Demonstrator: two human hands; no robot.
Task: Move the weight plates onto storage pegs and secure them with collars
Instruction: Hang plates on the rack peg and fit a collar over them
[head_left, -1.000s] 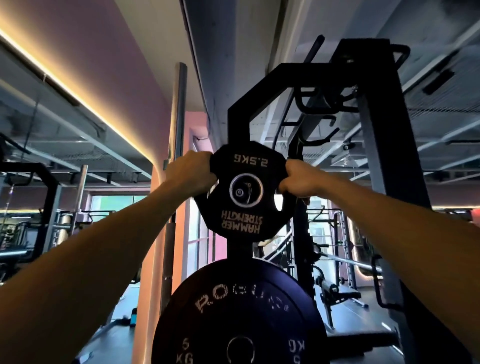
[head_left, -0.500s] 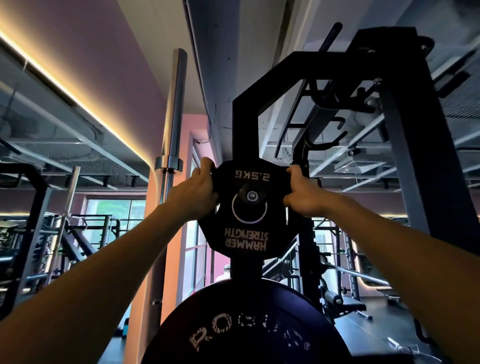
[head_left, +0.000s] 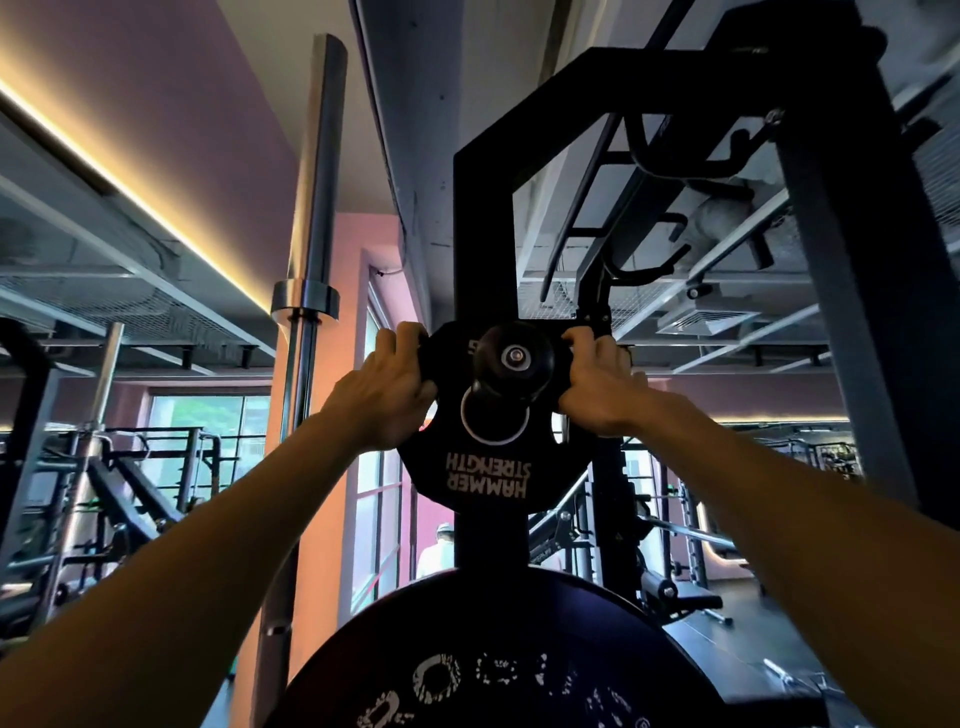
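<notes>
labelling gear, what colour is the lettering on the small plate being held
White, on the black small plate, clearest in the head view.

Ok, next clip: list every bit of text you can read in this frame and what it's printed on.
"HAMMER STRENGTH": white, upside down, on the small plate held by both hands.
"5": partial marking at that plate's top, the rest hidden behind the peg end cap.
White lettering on the big plate at the bottom: worn and cut off by the frame edge, not readable.
No other text can be made out.
</notes>
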